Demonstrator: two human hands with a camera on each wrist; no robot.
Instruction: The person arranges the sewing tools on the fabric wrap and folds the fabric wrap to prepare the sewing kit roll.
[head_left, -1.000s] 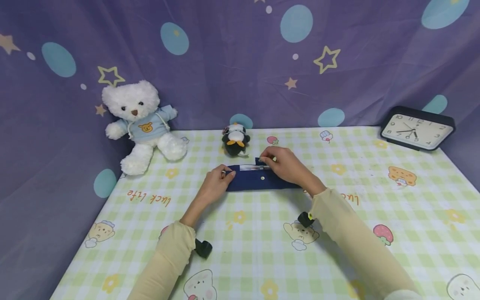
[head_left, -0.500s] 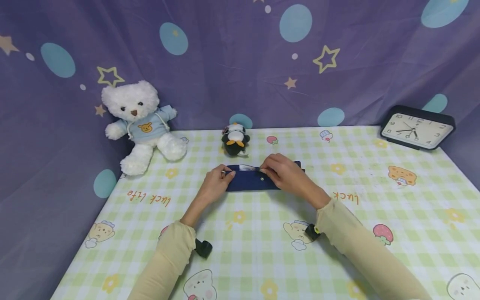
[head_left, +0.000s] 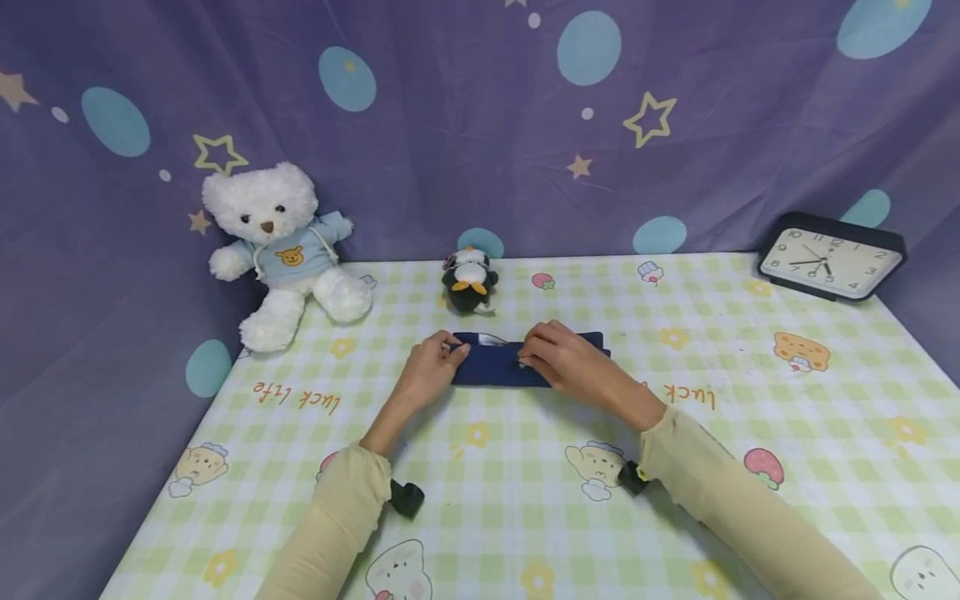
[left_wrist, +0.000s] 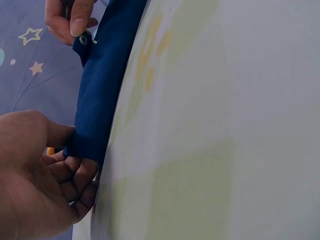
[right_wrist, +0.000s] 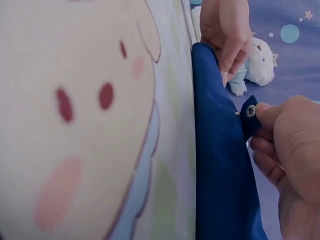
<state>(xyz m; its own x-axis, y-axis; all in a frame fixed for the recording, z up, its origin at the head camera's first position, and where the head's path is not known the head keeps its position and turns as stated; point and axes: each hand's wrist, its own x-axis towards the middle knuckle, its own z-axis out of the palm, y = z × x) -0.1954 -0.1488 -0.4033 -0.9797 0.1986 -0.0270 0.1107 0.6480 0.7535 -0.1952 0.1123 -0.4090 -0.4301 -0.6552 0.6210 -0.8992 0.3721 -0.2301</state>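
Observation:
A navy blue fabric pouch point(head_left: 487, 371) stands on the tablecloth in the head view, its long side facing me. My left hand point(head_left: 429, 369) pinches its left end between thumb and fingers. Between the thumb and fingers of my right hand point(head_left: 573, 362) is the pouch's short snap tab point(right_wrist: 247, 123), folded over toward the front. In the right wrist view, the tab's metal snap sits beside a small stud point(right_wrist: 237, 113) on the pouch, with a gap between them. Something pale and shiny point(head_left: 491, 339) shows along the pouch's top opening.
Behind the pouch lies a small penguin plush point(head_left: 470, 279). A white teddy bear point(head_left: 281, 250) in a blue top sits at the back left, and a black-framed clock point(head_left: 831, 257) stands at the back right. A purple curtain point(head_left: 450, 125) closes off the back.
My right hand has drawn the snap tab from above the far edge down toward the pouch's front, near the stud. The left hand keeps its hold on the left end.

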